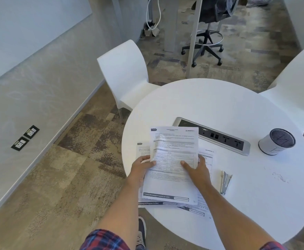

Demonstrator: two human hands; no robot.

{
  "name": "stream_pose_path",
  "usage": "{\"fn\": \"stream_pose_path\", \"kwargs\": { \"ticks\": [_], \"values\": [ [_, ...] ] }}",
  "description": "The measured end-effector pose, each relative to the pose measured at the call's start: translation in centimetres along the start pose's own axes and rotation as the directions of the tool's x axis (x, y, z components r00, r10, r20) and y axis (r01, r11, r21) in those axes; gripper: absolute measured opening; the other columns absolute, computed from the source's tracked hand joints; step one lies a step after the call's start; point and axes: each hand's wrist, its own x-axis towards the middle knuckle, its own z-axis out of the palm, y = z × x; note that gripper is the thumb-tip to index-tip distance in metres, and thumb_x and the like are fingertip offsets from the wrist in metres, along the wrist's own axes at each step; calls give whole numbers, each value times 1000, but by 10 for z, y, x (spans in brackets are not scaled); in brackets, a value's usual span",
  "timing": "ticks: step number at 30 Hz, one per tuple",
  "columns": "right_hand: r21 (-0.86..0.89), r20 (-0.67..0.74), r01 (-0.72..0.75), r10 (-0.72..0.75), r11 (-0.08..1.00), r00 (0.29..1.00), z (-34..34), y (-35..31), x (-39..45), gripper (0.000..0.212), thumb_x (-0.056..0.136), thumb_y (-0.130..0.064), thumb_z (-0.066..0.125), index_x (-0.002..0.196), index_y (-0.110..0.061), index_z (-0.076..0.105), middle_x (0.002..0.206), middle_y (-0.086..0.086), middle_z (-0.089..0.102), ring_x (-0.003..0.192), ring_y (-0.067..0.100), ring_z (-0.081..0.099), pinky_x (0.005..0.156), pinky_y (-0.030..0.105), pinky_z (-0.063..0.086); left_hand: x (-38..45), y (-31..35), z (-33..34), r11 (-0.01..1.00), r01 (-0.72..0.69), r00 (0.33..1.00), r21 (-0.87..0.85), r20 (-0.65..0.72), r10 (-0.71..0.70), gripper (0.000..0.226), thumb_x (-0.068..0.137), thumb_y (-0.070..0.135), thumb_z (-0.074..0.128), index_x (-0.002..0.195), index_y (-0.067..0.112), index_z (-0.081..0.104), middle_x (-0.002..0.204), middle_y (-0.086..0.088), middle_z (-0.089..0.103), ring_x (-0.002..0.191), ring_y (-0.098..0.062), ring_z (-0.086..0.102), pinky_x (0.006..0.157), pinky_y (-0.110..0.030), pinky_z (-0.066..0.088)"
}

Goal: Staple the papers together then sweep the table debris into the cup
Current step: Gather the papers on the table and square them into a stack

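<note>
I judge the papers (174,150) light, limp and slippery; left hand (141,166) and right hand (199,171) pinch their side edges, fingers (202,160) clenched on the sheets.

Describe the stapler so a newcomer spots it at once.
Start at the round white table. Just right of the papers and the right hand holding them, the stapler lies flat on the tabletop. It is slim, silvery metal, unlike the round white cup farther back and right.
</note>
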Motion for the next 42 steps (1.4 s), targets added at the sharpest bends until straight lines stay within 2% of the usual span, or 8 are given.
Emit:
{"fn": "stream_pose_path", "kwargs": {
  "ticks": [4, 7, 10, 13, 28, 32, 36, 42],
  "values": [
    [-27, 50, -27, 29, 999, 998, 11, 3, 6, 48, 89, -26, 83, 130, -14, 60, 122, 4, 73, 104, 24, 69, 85, 35, 54, -2, -3, -9, 964, -7, 986, 266, -157, 51, 29, 85, -2, 79, 111, 2, 66, 124, -25, 71, 103, -33, 69, 97, -47, 57],
    [-91, 83, -38, 45, 995, 996, 16, 6, 7, 38, 90, -18, 80, 124, -13, 63, 115, 2, 72, 99, 23, 67, 78, 31, 51, -5, -10, -13, 706, 96, 910, 702, -349, 223, 33, 86, 27, 78, 114, 17, 64, 122, -8, 67, 104, -27, 67, 90, -41, 58],
    [-184, 95, -41, 59, 982, 994, 17, 10, 7, 39, 91, -15, 77, 125, -13, 57, 105, -3, 64, 91, 20, 61, 66, 28, 45, -11, -23, -19, 546, 261, 835, 796, -470, 286, 68, 82, 39, 80, 138, 15, 49, 138, -14, 51, 122, -35, 55, 96, -45, 50],
    [-257, 110, -27, 57, 966, 992, 17, 12, 7, 39, 91, -13, 74, 122, -17, 50, 102, -3, 64, 88, 22, 62, 62, 30, 45, -16, -34, -23, 614, 309, 826, 726, -525, 205, 93, 77, 42, 86, 147, 7, 35, 143, -21, 50, 125, -42, 56, 100, -56, 51],
    [-325, 129, 32, 11, 945, 992, 17, 13, 2, 45, 92, -12, 71, 130, -16, 47, 103, -2, 68, 89, 24, 64, 67, 34, 50, -37, -42, -24, 687, 367, 831, 627, -553, 60, 87, 79, 44, 85, 139, 1, 39, 137, -19, 61, 123, -38, 63, 99, -48, 54],
    [-316, 136, 26, 19, 948, 991, 16, 12, 0, 46, 93, -11, 71, 131, -15, 46, 106, 0, 70, 91, 25, 67, 70, 35, 53, -32, -44, -37, 745, 320, 875, 586, -484, 5, 62, 77, 22, 91, 124, -4, 62, 123, -20, 72, 107, -34, 71, 94, -45, 59],
    [-233, 151, -8, 44, 972, 988, 15, 12, -1, 45, 94, -7, 68, 135, -14, 50, 111, 1, 69, 98, 25, 67, 77, 34, 53, -35, -34, -39, 681, 292, 868, 672, -485, 105, 16, 83, 10, 81, 83, 11, 65, 95, -11, 75, 76, -25, 65, 60, -30, 53],
    [-120, 145, -44, 62, 992, 988, 18, 10, -3, 33, 97, -7, 64, 130, -13, 59, 111, 0, 69, 101, 24, 67, 82, 38, 56, -29, -28, -43, 742, 83, 937, 666, -306, 170, 25, 97, 30, 64, 109, 8, 67, 101, -6, 72, 85, -23, 66, 73, -34, 53]
  ]
}}
